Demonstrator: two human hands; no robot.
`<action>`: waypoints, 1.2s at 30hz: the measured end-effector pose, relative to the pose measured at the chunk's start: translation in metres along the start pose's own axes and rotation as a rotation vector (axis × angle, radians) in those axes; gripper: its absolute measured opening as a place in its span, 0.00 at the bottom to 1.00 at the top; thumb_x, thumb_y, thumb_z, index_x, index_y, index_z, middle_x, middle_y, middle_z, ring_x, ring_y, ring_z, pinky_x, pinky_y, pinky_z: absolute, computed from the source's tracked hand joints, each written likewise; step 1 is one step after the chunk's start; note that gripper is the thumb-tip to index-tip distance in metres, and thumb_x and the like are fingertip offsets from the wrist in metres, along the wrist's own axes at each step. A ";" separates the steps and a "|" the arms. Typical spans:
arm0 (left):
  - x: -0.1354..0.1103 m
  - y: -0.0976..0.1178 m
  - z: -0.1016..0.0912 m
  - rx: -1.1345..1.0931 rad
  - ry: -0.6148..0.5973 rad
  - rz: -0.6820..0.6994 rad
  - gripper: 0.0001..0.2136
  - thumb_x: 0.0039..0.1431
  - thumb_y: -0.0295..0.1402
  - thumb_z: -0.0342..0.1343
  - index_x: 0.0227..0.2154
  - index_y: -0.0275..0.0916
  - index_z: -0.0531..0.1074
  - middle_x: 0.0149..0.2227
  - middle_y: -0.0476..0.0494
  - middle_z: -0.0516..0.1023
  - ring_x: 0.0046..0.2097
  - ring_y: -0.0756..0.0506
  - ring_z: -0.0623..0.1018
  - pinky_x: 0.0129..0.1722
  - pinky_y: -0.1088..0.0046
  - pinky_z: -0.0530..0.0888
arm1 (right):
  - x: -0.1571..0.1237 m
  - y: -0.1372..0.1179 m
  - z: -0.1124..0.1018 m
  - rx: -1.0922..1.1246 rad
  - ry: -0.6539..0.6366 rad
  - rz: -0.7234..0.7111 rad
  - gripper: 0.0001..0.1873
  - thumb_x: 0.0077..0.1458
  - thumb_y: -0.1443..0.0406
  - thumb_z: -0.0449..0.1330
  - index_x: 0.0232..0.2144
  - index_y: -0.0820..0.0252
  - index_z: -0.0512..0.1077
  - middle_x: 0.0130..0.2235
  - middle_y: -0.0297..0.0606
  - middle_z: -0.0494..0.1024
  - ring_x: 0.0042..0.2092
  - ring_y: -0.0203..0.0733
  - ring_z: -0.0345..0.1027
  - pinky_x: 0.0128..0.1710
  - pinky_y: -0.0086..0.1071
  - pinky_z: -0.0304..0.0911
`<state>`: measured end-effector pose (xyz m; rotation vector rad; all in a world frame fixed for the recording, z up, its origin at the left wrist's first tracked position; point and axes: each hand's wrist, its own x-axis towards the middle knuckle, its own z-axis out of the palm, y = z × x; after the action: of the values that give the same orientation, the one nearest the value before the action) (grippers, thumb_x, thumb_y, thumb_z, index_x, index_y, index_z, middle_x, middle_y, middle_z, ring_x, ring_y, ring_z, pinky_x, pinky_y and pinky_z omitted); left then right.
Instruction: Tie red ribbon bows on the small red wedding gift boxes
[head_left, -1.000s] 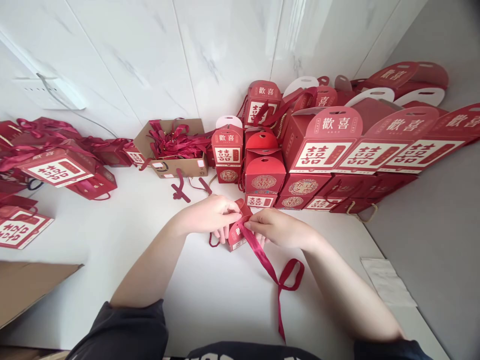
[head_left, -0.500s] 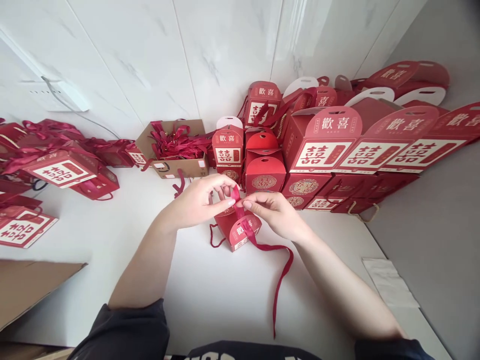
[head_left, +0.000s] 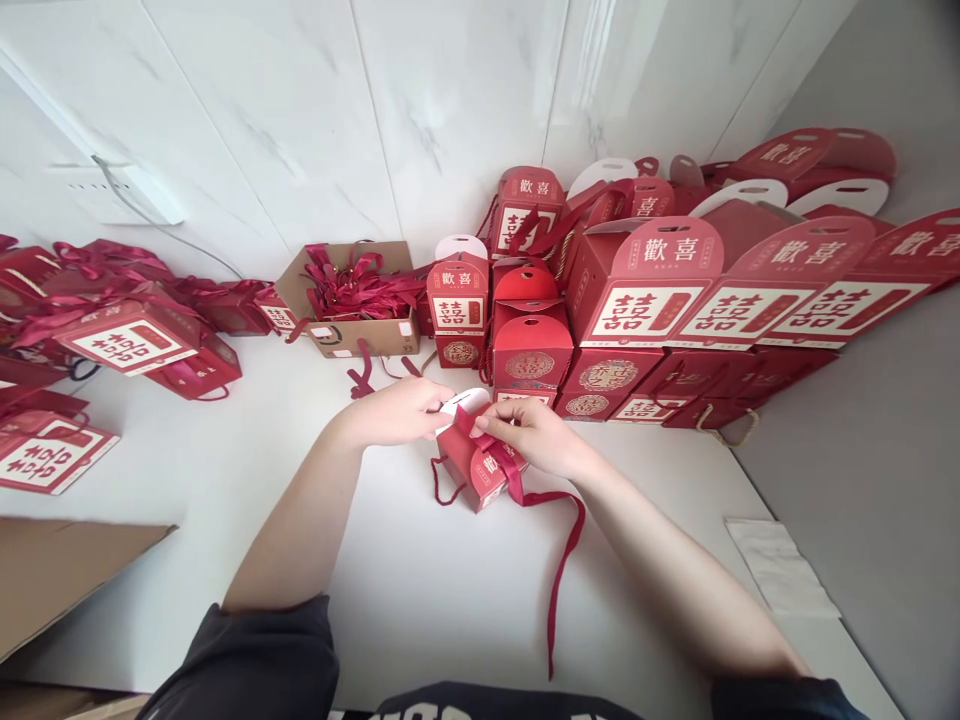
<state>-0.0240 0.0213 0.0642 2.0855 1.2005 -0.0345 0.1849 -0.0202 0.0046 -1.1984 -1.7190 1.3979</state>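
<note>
A small red gift box (head_left: pixel 474 476) with a rounded, printed front flap stands tilted on the white table, a rope handle looped at its left side. My left hand (head_left: pixel 401 410) is closed at the box's back flap, whose white inner side shows; its fingertips are partly hidden. Between the thumb and fingers of my right hand (head_left: pixel 536 435) is a dark red ribbon (head_left: pixel 555 580), pinched over the top of the box. The ribbon's long tail hangs over the front and trails along the table toward me.
Behind stands a cardboard box (head_left: pixel 364 338) full of ribbons. Stacked red gift boxes (head_left: pixel 645 315) fill the back right. Ribboned gift boxes (head_left: pixel 131 345) lie at left, above a cardboard flap (head_left: pixel 75 570). A white tissue (head_left: pixel 780 565) lies near the right edge.
My left hand has let go of the ribbon and moved left and down to the back flap, which now opens outward. My right hand has shifted slightly left, still pinching the ribbon.
</note>
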 end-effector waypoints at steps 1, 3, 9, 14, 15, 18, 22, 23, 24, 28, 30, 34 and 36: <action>0.000 0.000 0.000 -0.020 -0.006 -0.006 0.09 0.54 0.39 0.50 0.26 0.40 0.69 0.25 0.49 0.72 0.29 0.47 0.74 0.26 0.74 0.66 | 0.001 0.001 0.001 -0.009 -0.003 -0.006 0.20 0.58 0.52 0.55 0.33 0.61 0.78 0.30 0.37 0.76 0.25 0.32 0.60 0.25 0.28 0.54; 0.000 0.000 0.000 -0.049 -0.010 -0.020 0.08 0.53 0.38 0.51 0.27 0.40 0.69 0.25 0.49 0.71 0.30 0.47 0.74 0.28 0.74 0.68 | 0.001 0.002 0.001 -0.011 0.003 -0.012 0.19 0.58 0.52 0.55 0.33 0.61 0.78 0.30 0.36 0.76 0.25 0.32 0.61 0.25 0.28 0.55; 0.001 -0.003 0.001 -0.106 -0.046 -0.022 0.09 0.54 0.39 0.51 0.25 0.40 0.66 0.26 0.50 0.66 0.30 0.48 0.72 0.31 0.74 0.73 | -0.001 -0.005 -0.001 0.080 0.052 -0.021 0.18 0.58 0.53 0.57 0.33 0.62 0.78 0.33 0.37 0.78 0.31 0.35 0.68 0.31 0.28 0.61; 0.002 -0.004 0.001 -0.123 -0.065 -0.028 0.07 0.54 0.38 0.50 0.26 0.40 0.64 0.26 0.52 0.62 0.30 0.49 0.71 0.33 0.73 0.76 | -0.004 -0.009 -0.004 0.098 0.031 0.032 0.18 0.57 0.54 0.58 0.33 0.62 0.78 0.31 0.37 0.78 0.30 0.34 0.68 0.30 0.27 0.60; 0.002 -0.004 0.001 -0.126 -0.064 -0.034 0.07 0.54 0.37 0.51 0.27 0.40 0.65 0.26 0.52 0.62 0.30 0.49 0.72 0.33 0.73 0.76 | -0.004 -0.010 -0.004 0.115 0.024 0.053 0.18 0.57 0.54 0.58 0.33 0.63 0.78 0.31 0.37 0.78 0.29 0.34 0.68 0.29 0.27 0.60; 0.001 -0.002 0.000 -0.139 -0.066 -0.045 0.06 0.53 0.37 0.51 0.30 0.41 0.67 0.26 0.52 0.64 0.31 0.48 0.73 0.33 0.74 0.77 | -0.003 -0.010 -0.006 0.162 0.016 0.079 0.19 0.56 0.53 0.59 0.33 0.64 0.79 0.29 0.36 0.76 0.26 0.32 0.65 0.28 0.27 0.58; 0.002 -0.002 0.000 -0.151 -0.069 -0.039 0.06 0.52 0.37 0.52 0.30 0.40 0.67 0.27 0.51 0.65 0.33 0.48 0.73 0.33 0.74 0.77 | -0.002 -0.010 -0.007 0.208 0.003 0.052 0.19 0.56 0.52 0.60 0.34 0.63 0.79 0.27 0.34 0.73 0.25 0.30 0.61 0.26 0.27 0.55; 0.002 -0.003 0.000 -0.150 -0.066 -0.041 0.06 0.52 0.36 0.52 0.29 0.40 0.67 0.27 0.51 0.65 0.32 0.48 0.74 0.33 0.74 0.77 | -0.002 -0.009 -0.006 0.223 -0.004 0.051 0.19 0.55 0.52 0.60 0.34 0.63 0.79 0.27 0.33 0.72 0.25 0.30 0.60 0.25 0.27 0.54; 0.002 -0.003 0.000 -0.149 -0.063 -0.043 0.06 0.52 0.36 0.52 0.29 0.40 0.66 0.26 0.51 0.65 0.32 0.48 0.74 0.33 0.74 0.77 | -0.003 -0.010 -0.006 0.238 -0.011 0.052 0.19 0.55 0.52 0.60 0.34 0.63 0.79 0.26 0.33 0.72 0.24 0.30 0.60 0.25 0.27 0.54; 0.003 -0.005 0.000 -0.167 -0.050 -0.045 0.05 0.52 0.36 0.52 0.27 0.39 0.65 0.26 0.51 0.63 0.31 0.48 0.73 0.33 0.72 0.77 | -0.003 -0.010 -0.006 0.265 -0.016 0.056 0.19 0.54 0.51 0.61 0.33 0.62 0.79 0.25 0.32 0.72 0.24 0.31 0.59 0.25 0.28 0.54; 0.002 -0.004 0.001 -0.181 -0.050 -0.043 0.05 0.51 0.35 0.53 0.27 0.39 0.65 0.26 0.51 0.63 0.30 0.48 0.72 0.33 0.72 0.77 | -0.003 -0.009 -0.006 0.256 -0.012 0.061 0.19 0.54 0.51 0.61 0.34 0.61 0.79 0.25 0.32 0.72 0.24 0.31 0.59 0.25 0.28 0.53; 0.000 -0.001 0.000 -0.193 -0.045 -0.054 0.06 0.50 0.34 0.53 0.25 0.39 0.63 0.25 0.51 0.62 0.29 0.49 0.71 0.32 0.72 0.77 | -0.001 -0.007 -0.006 0.271 -0.020 0.070 0.20 0.54 0.51 0.61 0.34 0.62 0.79 0.25 0.33 0.73 0.23 0.31 0.58 0.24 0.28 0.52; 0.000 0.001 0.000 -0.185 -0.048 -0.056 0.05 0.50 0.34 0.53 0.25 0.39 0.63 0.25 0.52 0.61 0.29 0.50 0.70 0.32 0.73 0.77 | -0.001 -0.006 -0.005 0.290 -0.020 0.075 0.19 0.53 0.51 0.61 0.34 0.62 0.79 0.25 0.33 0.72 0.23 0.31 0.58 0.24 0.28 0.53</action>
<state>-0.0239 0.0212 0.0650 1.8812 1.1866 0.0004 0.1885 -0.0191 0.0120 -1.0985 -1.4360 1.6431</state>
